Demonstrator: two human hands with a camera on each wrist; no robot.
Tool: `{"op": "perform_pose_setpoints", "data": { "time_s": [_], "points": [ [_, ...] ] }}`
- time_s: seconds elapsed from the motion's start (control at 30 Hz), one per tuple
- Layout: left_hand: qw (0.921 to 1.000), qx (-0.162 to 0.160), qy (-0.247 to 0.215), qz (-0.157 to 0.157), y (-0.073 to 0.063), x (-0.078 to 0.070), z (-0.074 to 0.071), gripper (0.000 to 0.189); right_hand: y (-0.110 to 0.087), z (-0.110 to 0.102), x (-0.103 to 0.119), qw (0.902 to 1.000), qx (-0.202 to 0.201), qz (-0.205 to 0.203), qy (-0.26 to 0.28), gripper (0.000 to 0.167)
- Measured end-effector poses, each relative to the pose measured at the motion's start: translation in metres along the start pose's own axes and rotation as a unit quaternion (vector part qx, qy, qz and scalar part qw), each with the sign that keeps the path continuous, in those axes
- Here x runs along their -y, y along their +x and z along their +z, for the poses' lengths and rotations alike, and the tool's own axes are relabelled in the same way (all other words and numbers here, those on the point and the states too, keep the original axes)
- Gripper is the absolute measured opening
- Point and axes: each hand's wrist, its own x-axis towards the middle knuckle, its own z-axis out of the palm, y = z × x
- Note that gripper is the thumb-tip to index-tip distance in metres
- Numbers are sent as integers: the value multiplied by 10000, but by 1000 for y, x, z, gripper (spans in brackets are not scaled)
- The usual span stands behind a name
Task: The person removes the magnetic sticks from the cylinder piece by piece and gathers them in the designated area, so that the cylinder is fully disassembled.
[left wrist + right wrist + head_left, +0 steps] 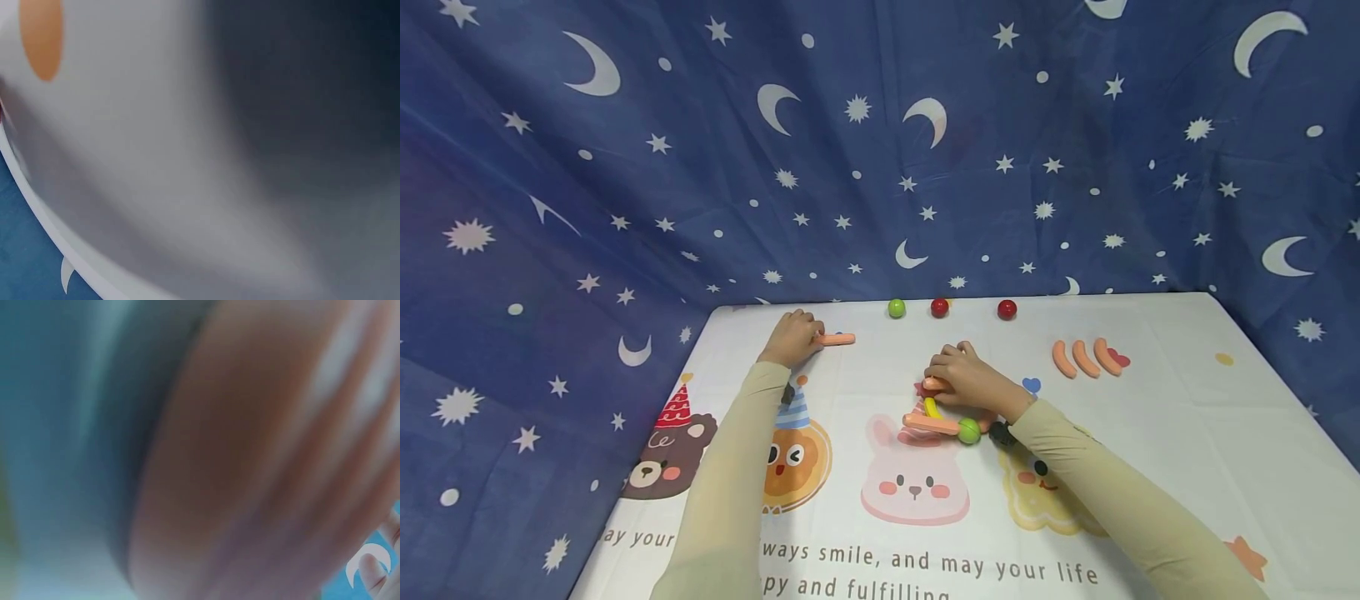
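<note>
At the table's back left, my left hand [793,337] pinches the left end of a toy sausage [839,339], which lies sideways close to the cloth. My right hand [972,380] is over a small pile near the middle, its fingers curled round another sausage [935,384]. Under and in front of that hand lie a yellow banana-like piece [932,407], a straight-lying sausage [929,424] and a green ball-shaped fruit [968,431]. One more orange-pink piece [988,422] is partly hidden by the hand. Both wrist views are mostly blurred; the right one shows fingers close up.
Along the back edge stand a green round fruit [897,308], a red one [939,307] and a second red one [1007,309]. Three sausages [1085,358] lie in a slanted row to the right. A blue star-patterned curtain [880,167] hangs behind the white tablecloth [1180,417].
</note>
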Motion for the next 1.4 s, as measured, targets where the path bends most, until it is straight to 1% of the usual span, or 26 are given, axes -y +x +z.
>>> {"op": "perform_pose_setpoints", "data": {
  "time_s": [0.1,0.17,0.23,0.3,0.37,0.43,0.57,0.67,0.8,0.93,1.03,1.1,1.17,1.3,1.4],
  "points": [
    [9999,9,-122,-26,-2,0,-1,25,-1,1,0,10000,-57,-14,23,33],
    [9998,-46,-197,3,-3,-3,-2,35,-2,1,0,9999,-116,-43,32,35],
    [9994,-210,-246,103,-4,-8,-4,42,-4,2,-1,9999,-150,-43,-3,38],
    [9982,-448,-282,289,-6,-16,-7,43,-7,1,-2,9998,-180,-6,-2,43],
    [9957,-688,-285,543,-7,-28,-11,41,-11,0,-3,9997,-247,22,21,48],
    [9923,-868,-270,840,-10,-44,-18,39,-16,-3,-4,9993,-376,17,-4,52],
    [9841,-1057,-183,1418,-17,-78,-31,35,-26,-10,-5,9972,-715,-114,-206,53],
    [9766,-1148,-97,1818,-23,-102,-42,33,-34,-15,-4,9960,-834,-87,-304,52],
    [9682,-1099,55,2249,-31,-131,-52,30,-46,-21,-1,9961,-851,7,-224,44],
    [9603,-980,212,2604,-39,-154,-54,29,-59,-21,4,9954,-920,-169,-213,43],
    [9548,-943,300,2801,-45,-166,-53,27,-70,-19,7,9935,-1004,-401,-345,47],
    [9528,-914,364,2872,-48,-172,-51,26,-76,-18,10,9926,-1017,-491,-446,47],
    [9526,-858,442,2886,-51,-176,-49,26,-81,-16,12,9925,-989,-565,-447,46],
    [9524,-800,598,2881,-55,-179,-46,28,-88,-14,16,9938,-862,-593,-364,46],
    [9513,-830,624,2903,-57,-181,-45,27,-89,-11,18,9931,-856,-669,-432,45]
  ]
}}
